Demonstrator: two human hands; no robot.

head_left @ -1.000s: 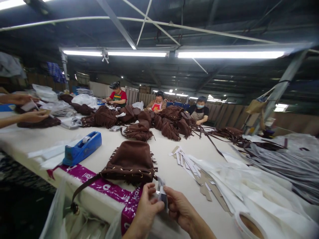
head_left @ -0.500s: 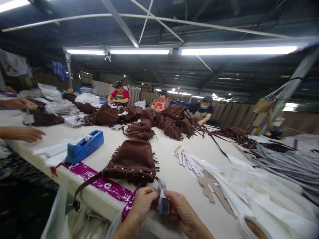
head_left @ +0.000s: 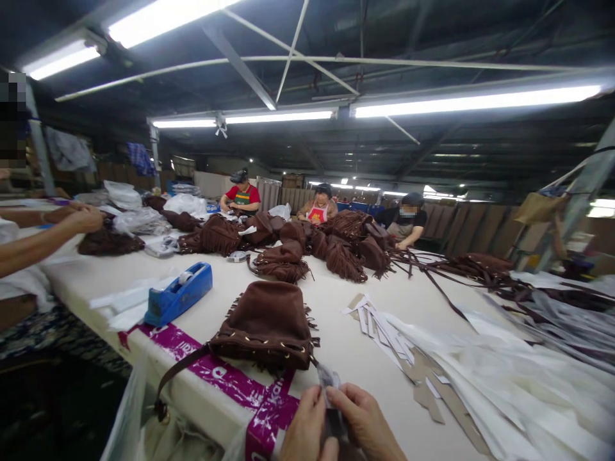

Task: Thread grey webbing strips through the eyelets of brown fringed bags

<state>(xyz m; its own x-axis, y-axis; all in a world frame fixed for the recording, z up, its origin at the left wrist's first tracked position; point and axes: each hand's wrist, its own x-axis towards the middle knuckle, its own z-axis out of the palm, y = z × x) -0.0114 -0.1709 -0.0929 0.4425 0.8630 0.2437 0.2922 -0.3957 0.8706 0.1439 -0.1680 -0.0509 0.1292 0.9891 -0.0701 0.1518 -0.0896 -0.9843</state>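
Note:
A brown fringed leather bag (head_left: 265, 320) with gold eyelets lies on the table edge in front of me. Its loose strap (head_left: 179, 370) hangs over the edge on the left. From the bag's right corner runs a strap end wrapped in clear plastic (head_left: 328, 376). My left hand (head_left: 303, 422) pinches this wrapped strap between thumb and fingers. On its other side, my right hand (head_left: 366, 419) grips the same piece, fingertips close to the left ones. What lies under the fingers is partly hidden.
A blue tape dispenser (head_left: 180, 296) stands left of the bag. White and grey paper strips (head_left: 384, 333) and white sheets (head_left: 519, 384) lie to the right. More brown bags (head_left: 283, 261) are heaped beyond. A co-worker's hands (head_left: 79, 218) are at the left; several people work across the table.
The view has shifted, so the scene sits lower and farther right. My hands have drawn closer together on the wrapped strap. The co-worker's hands at the left have come together.

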